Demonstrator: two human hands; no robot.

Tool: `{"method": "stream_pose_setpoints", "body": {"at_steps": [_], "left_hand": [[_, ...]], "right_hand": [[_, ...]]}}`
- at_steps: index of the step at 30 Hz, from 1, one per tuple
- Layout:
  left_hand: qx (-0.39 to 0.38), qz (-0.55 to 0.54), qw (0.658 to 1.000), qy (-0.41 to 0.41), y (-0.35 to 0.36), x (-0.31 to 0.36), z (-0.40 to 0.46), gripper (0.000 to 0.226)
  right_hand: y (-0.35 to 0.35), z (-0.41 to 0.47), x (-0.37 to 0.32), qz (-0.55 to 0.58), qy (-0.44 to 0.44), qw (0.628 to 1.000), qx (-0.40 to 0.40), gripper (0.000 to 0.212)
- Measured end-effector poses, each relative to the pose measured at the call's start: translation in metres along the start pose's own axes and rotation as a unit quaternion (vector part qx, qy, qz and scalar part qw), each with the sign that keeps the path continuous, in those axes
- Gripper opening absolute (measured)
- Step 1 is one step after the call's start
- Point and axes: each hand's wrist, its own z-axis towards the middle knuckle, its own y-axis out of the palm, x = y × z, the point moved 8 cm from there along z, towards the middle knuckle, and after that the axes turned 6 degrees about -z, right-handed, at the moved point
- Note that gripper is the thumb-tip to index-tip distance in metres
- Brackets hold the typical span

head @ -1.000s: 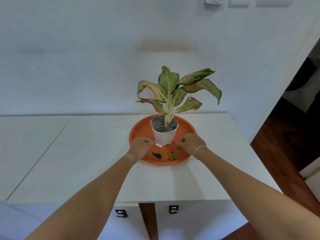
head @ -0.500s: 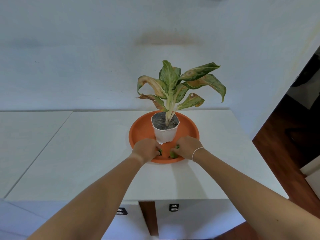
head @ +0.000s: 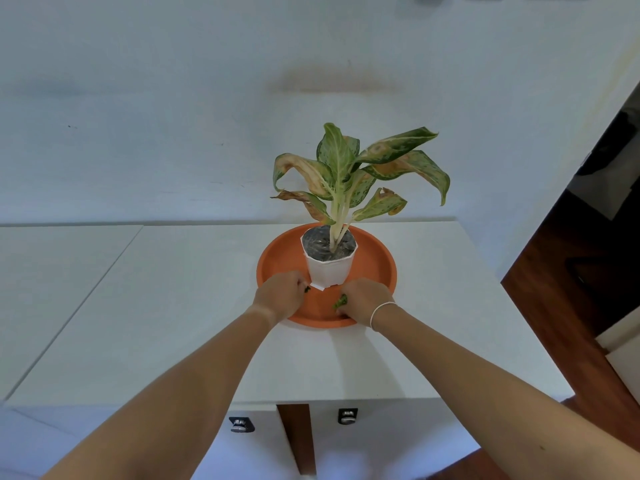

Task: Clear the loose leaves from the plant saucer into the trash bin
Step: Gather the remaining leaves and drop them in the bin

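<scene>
An orange plant saucer (head: 375, 258) sits on the white table and carries a white pot (head: 329, 270) with a leafy plant (head: 349, 174). Both hands rest on the saucer's near part, in front of the pot. My left hand (head: 280, 297) is closed, with a dark green leaf scrap (head: 307, 289) showing at its fingertips. My right hand (head: 362, 299) is closed around a lighter green loose leaf (head: 340, 301). No other loose leaves show on the saucer. No trash bin is in view.
The white table (head: 180, 306) runs left to a second white surface (head: 52, 271) and ends at a wall behind. Two drawer knobs (head: 347, 415) sit under the near edge. Dark wooden floor (head: 571, 289) lies to the right.
Both hands drew inward over the saucer's front and closed on the leaf scraps that lay loose there a second ago. The pot has not moved.
</scene>
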Motion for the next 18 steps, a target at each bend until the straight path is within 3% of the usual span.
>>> {"method": "stream_pose_setpoints", "body": {"at_steps": [11, 15, 18], "left_hand": [[0.024, -0.130, 0.990, -0.037, -0.011, -0.006, -0.008, 0.048], [0.038, -0.233, 0.966, -0.110, -0.015, -0.020, -0.008, 0.044], [0.029, -0.313, 0.936, -0.158, -0.012, -0.029, -0.012, 0.036]], "right_hand": [[0.003, 0.002, -0.007, -0.001, -0.010, 1.000, 0.019, 0.023], [0.000, 0.008, 0.009, 0.176, 0.050, 0.983, -0.020, 0.022], [-0.001, 0.004, 0.022, 0.377, 0.099, 0.919, -0.060, 0.030]]}}
